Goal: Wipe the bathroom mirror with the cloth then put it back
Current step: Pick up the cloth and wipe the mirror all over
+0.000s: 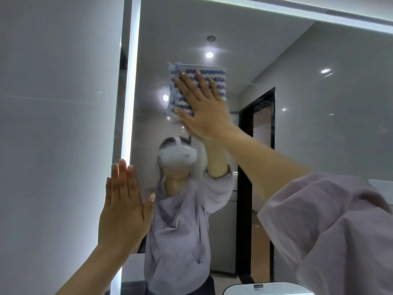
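The right hand [202, 111] presses the blue-and-white striped knitted cloth [220, 79] high against the large lit-edged bathroom mirror [319, 92].
Its fingers are straight and spread over the cloth, with the arm reaching up out of a loose lilac sleeve [329, 231]. The left hand [125, 205] lies flat with fingers together at the mirror's glowing left strip [130, 81]. The small dark label [258, 286] on the white object below is too small to read.

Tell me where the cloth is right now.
In the head view the cloth sits upper centre, pressed against the mirror under the right hand, just below a reflected ceiling light.
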Action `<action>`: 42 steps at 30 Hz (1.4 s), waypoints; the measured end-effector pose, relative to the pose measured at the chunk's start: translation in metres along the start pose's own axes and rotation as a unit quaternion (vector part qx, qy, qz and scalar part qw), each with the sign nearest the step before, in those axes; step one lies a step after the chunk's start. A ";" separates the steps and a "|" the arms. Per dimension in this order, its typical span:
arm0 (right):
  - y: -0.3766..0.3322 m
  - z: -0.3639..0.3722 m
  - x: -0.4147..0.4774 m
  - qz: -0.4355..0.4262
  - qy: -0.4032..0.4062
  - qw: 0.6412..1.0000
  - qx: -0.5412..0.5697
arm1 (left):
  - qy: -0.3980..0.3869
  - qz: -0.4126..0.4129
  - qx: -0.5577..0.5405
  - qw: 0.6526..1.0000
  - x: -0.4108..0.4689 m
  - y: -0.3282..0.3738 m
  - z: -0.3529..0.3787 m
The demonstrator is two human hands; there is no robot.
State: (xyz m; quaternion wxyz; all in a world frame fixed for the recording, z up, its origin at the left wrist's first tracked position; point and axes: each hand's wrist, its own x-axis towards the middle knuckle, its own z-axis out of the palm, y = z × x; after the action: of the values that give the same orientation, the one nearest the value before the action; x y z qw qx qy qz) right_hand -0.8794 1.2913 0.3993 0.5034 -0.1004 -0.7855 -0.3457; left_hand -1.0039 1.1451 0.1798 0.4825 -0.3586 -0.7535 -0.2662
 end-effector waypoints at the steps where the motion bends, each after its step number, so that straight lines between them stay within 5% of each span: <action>1: 0.012 -0.002 -0.004 0.019 -0.002 1.000 -0.002 | -0.002 -0.002 -0.001 1.000 0.000 0.000 0.000; 13: 0.142 -0.010 -0.081 0.258 0.005 0.965 0.050 | -0.002 -0.009 -0.004 1.000 0.001 -0.002 0.005; 22: 0.119 -0.002 -0.067 0.355 0.025 0.933 0.054 | 0.013 -0.007 -0.019 1.000 0.001 -0.003 0.009; 42: -0.096 0.013 0.050 -0.008 -0.019 1.000 -0.001 | 0.036 -0.005 -0.001 0.999 0.003 -0.001 0.008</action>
State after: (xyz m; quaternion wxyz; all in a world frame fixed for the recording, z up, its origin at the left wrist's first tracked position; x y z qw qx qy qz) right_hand -0.9613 1.2187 0.3967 0.4855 -0.1010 -0.7953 -0.3488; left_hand -1.0095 1.1517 0.1791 0.5078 -0.3457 -0.7369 -0.2821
